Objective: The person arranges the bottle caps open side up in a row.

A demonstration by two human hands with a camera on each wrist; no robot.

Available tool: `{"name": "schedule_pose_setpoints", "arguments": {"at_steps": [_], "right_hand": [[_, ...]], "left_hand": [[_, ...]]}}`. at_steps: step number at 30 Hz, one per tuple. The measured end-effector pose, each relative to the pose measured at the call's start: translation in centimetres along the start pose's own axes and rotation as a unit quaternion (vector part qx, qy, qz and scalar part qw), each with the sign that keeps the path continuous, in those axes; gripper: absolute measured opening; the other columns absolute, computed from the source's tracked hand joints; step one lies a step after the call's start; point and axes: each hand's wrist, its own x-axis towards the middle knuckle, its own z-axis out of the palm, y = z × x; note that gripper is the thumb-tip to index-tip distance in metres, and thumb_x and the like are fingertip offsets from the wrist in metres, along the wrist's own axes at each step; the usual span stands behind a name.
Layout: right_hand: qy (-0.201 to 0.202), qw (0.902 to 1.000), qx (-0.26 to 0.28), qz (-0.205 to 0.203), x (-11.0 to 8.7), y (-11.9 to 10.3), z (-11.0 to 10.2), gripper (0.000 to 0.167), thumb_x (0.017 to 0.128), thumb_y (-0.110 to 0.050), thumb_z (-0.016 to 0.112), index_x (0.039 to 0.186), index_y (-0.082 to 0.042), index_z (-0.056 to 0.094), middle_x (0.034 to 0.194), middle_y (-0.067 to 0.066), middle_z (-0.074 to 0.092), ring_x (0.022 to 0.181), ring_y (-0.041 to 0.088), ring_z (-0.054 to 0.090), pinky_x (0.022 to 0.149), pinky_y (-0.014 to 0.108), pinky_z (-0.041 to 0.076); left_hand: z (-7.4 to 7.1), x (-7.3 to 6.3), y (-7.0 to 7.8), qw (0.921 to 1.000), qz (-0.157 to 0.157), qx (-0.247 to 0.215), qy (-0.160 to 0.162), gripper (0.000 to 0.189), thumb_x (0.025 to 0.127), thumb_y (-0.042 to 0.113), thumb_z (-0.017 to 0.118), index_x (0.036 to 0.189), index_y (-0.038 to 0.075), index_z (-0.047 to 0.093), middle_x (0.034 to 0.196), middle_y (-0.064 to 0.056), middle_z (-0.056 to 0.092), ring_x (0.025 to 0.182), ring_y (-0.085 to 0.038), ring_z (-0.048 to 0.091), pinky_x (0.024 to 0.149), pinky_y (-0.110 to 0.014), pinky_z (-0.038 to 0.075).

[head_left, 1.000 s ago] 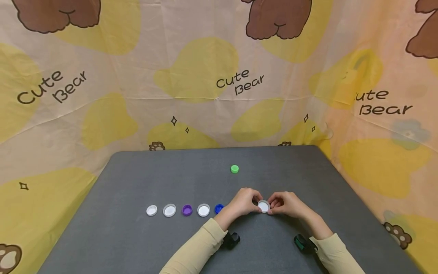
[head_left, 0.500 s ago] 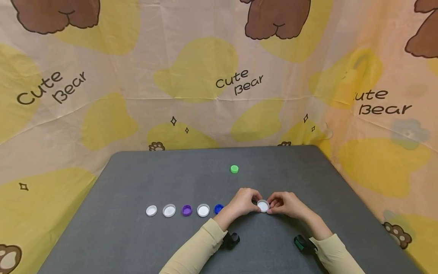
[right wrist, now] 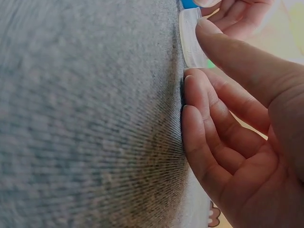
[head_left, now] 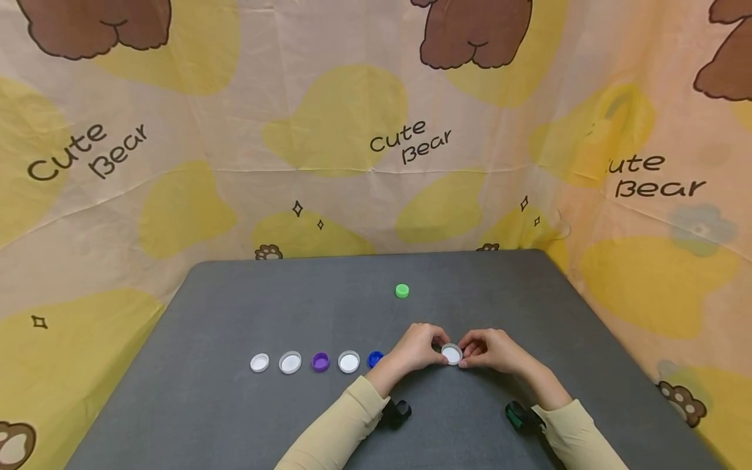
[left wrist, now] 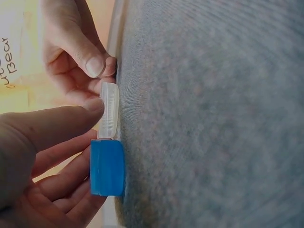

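Note:
Between both hands lies a round white bottle cap with a translucent rim, on the grey table. My left hand pinches its left side, the thumb in front and a finger behind. From the opposite side my right hand grips the same cap with thumb and fingertips. The left wrist view shows the cap edge-on with its ribbed side under the left thumb. A blue cap sits beside the left wrist, which partly covers it in the head view.
Left of the blue cap runs a row: a white cap, a purple cap, a larger white cap and a small white cap. Farther back sits a green cap. A printed bear curtain hangs behind the table.

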Motion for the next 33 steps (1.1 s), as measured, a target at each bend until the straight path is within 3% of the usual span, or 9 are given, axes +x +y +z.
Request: {"name": "schedule_pose_setpoints", "arguments": {"at_steps": [6,14,20,33], "right_hand": [[-0.005,0.9997,0.001,-0.023,0.1,0.0,-0.4,0.027,0.08,-0.027,0.076,0.098,-0.007,0.069,0.081,-0.003,0.069,0.07,0.002,0.061,0.063,0.02,0.049],[0.005,0.9999,-0.012,-0.006,0.9,-0.5,-1.3,0.034,0.083,-0.03,0.073,0.103,-0.002,0.069,0.085,0.0,0.07,0.073,0.004,0.063,0.065,0.02,0.051],[0.026,0.9992,-0.031,0.008,2.5,-1.1,-2.2,0.04,0.083,-0.037,0.071,0.106,-0.004,0.069,0.087,-0.002,0.069,0.076,0.007,0.062,0.067,0.022,0.05],[0.052,0.9977,-0.038,0.02,7.1,-1.3,-3.1,0.042,0.082,-0.038,0.072,0.107,-0.005,0.069,0.094,0.0,0.071,0.083,0.011,0.065,0.076,0.032,0.053]], "left_hand": [[-0.1,-0.1,0.0,0.9996,-0.01,-0.026,0.006,0.021,0.078,0.021,0.078,0.094,0.009,0.072,0.088,0.001,0.072,0.079,-0.005,0.063,0.068,-0.015,0.046],[-0.9,0.2,-0.7,0.9965,-0.036,-0.038,0.065,0.022,0.081,0.025,0.075,0.096,0.01,0.072,0.089,0.001,0.069,0.08,-0.008,0.062,0.07,-0.019,0.048],[-2.2,0.6,-1.1,0.9921,-0.053,-0.031,0.11,0.022,0.082,0.024,0.074,0.097,0.009,0.071,0.091,0.0,0.069,0.084,-0.013,0.063,0.072,-0.021,0.049],[-5.3,2.1,-2.6,0.9814,-0.104,-0.054,0.153,0.024,0.08,0.021,0.076,0.098,0.006,0.071,0.091,-0.003,0.069,0.084,-0.017,0.064,0.072,-0.027,0.051]]}}
